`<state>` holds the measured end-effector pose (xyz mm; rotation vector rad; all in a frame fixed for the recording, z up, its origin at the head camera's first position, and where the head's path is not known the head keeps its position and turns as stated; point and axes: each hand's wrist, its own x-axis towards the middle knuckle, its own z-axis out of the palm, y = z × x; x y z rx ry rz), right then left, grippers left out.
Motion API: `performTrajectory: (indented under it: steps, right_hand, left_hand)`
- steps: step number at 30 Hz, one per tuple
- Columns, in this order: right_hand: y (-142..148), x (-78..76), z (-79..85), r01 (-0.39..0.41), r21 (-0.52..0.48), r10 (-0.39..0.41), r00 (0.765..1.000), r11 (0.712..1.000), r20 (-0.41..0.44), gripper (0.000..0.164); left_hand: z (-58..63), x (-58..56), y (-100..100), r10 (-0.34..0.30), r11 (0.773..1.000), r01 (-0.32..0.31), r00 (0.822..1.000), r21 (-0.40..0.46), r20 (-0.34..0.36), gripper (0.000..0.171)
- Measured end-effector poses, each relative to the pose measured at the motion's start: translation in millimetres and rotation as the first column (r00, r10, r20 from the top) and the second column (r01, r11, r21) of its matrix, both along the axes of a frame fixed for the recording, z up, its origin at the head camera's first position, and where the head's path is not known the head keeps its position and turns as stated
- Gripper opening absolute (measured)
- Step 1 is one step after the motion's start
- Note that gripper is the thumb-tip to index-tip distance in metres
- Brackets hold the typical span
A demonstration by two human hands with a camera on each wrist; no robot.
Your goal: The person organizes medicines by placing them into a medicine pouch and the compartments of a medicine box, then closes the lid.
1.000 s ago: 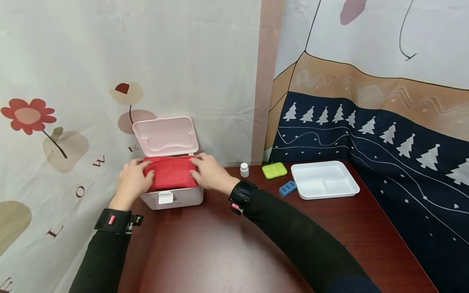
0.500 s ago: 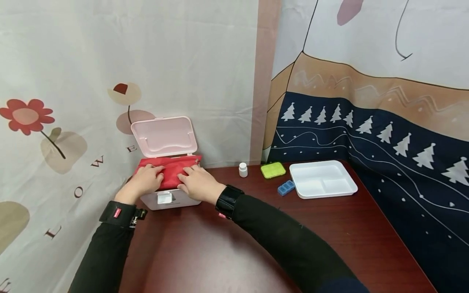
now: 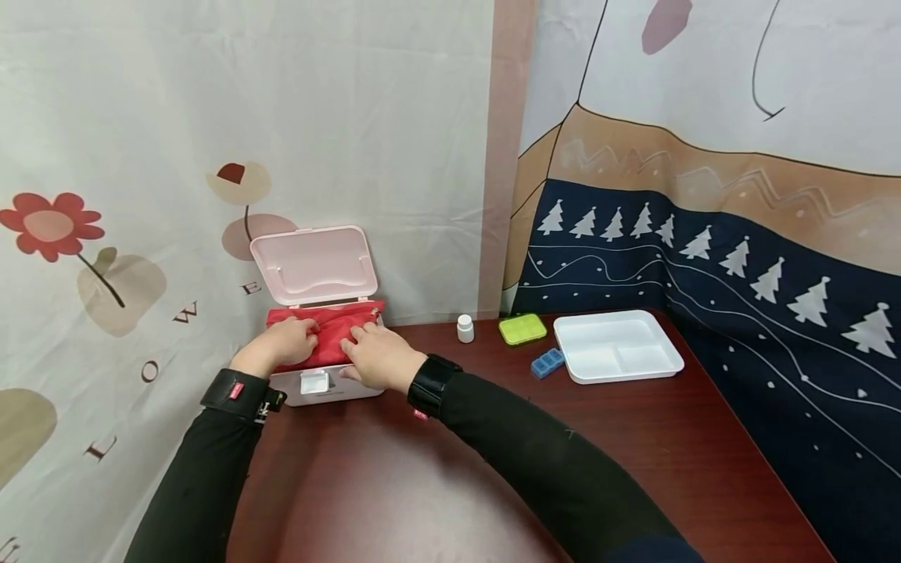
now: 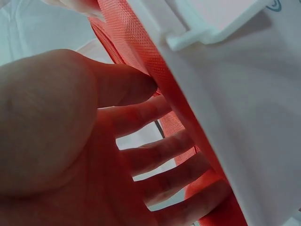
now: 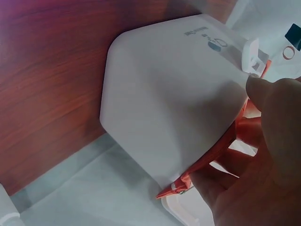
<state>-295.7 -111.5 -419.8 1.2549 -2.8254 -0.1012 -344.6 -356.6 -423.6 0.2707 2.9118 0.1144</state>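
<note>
A red zippered pouch lies in the mouth of a white box, whose pale pink lid stands raised at the back. My left hand rests on the pouch's left part; in the left wrist view its thumb and extended fingers touch the red fabric. On the right side, my right hand presses the pouch with its fingers, its thumb low near the box's front latch. In the right wrist view, red fabric shows along the box rim under the fingers.
Right of the box stand a small white bottle, a lime green case, a blue pill organizer and a white divided tray. Printed curtains hang behind the brown table.
Both hands moved inward from the pouch's side edges onto its top. The pouch sits lower and more crumpled in the box. The other items stayed put.
</note>
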Motion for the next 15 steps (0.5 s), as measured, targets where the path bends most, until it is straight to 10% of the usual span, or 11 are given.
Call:
performTrajectory:
  steps: [8, 15]
  right_hand:
    - [-2, 0.4, 7.5, -0.013, 0.072, 0.018, 0.997, 0.997, -0.069, 0.062]
    - [-9, 1.2, 2.5, -0.041, 0.133, 0.052, 0.995, 0.99, -0.081, 0.065]
  left_hand:
    - [-32.4, -37.1, -22, -0.036, 0.999, 0.036, 0.999, 0.01, 0.009, 0.041]
    - [-11.6, -17.9, -7, -0.025, 1.0, 0.025, 0.998, -0.002, 0.066, 0.035]
